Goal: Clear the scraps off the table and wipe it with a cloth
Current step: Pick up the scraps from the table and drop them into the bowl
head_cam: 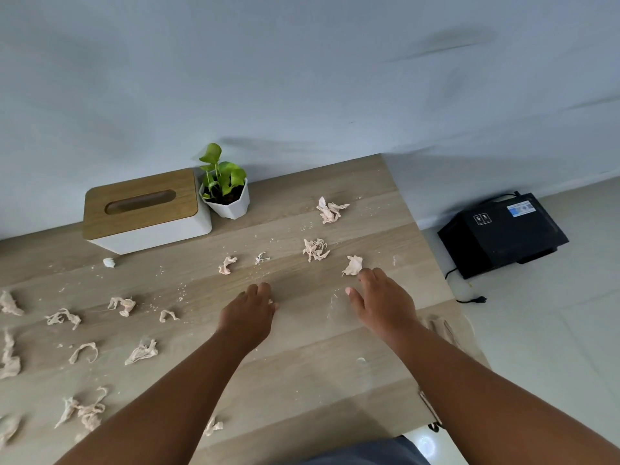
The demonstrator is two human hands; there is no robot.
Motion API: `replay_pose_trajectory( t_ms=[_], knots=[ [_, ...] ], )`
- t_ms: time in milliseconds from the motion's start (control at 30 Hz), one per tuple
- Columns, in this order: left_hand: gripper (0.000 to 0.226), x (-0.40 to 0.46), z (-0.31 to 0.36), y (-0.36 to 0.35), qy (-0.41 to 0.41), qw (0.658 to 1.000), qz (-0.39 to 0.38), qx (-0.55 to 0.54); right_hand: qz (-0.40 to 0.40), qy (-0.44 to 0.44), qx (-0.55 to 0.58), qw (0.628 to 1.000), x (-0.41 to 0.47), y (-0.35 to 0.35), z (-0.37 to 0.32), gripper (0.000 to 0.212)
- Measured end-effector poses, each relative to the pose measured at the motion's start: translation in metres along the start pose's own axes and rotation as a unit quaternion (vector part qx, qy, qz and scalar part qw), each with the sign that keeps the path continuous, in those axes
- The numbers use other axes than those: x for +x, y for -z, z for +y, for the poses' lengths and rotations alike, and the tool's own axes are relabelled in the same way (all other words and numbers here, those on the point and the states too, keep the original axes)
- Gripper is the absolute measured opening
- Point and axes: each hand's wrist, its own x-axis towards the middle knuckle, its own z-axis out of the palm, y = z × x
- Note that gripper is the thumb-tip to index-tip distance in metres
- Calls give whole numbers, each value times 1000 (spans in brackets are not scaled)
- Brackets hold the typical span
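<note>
Several crumpled pale pink paper scraps lie scattered over the wooden table [302, 357], with fine crumbs between them. My right hand [384, 302] reaches forward, its fingertips touching one scrap [353, 265] near the right edge. Two more scraps lie beyond it, one [315, 250] close and one [330, 210] farther back. My left hand [250, 310] rests knuckles-up on the table with its fingers curled under; a small pale bit shows at its fingertips. More scraps, such as one [142, 352], cover the left part of the table. No cloth is in view.
A white tissue box [147, 213] with a wooden lid and a small potted plant [226, 189] stand at the back against the wall. A black device [501, 233] with a cable sits on the floor to the right. Something pale hangs over the table's right edge [439, 327].
</note>
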Motion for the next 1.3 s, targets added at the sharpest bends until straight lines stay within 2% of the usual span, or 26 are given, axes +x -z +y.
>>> replay_pose_trajectory(
  t_ms=[300,400,500,633,733,900,933,1067,1167,1300],
  knots=[
    [28,1,2,3,3,999,-40,19,-1,-27,24,999,43,-5,8,55],
    [32,0,5,5,6,999,-44,25,-14,-25,24,999,51,-9,8,59],
    [34,-1,8,7,7,999,-27,16,-25,-15,4,1000,55,-15,6,52],
    [17,-1,12,11,-20,999,13,-47,-22,-6,-31,999,58,-21,5,32],
    [17,1,12,11,-14,996,25,-81,-29,-2,-49,998,59,-20,5,28],
    [26,0,15,14,-44,989,81,-111,-59,-24,-4,998,61,-12,7,18],
    [21,1,15,15,-42,988,88,-122,-67,-23,-2,997,60,-10,8,16],
    [1,3,16,18,-37,985,72,-155,-86,-16,11,996,58,-7,7,29],
    [9,1,18,20,-41,983,50,-169,-79,-9,39,996,56,-5,4,32],
    [10,3,19,27,-22,984,27,-177,-53,9,67,996,55,0,1,24]
  ],
)
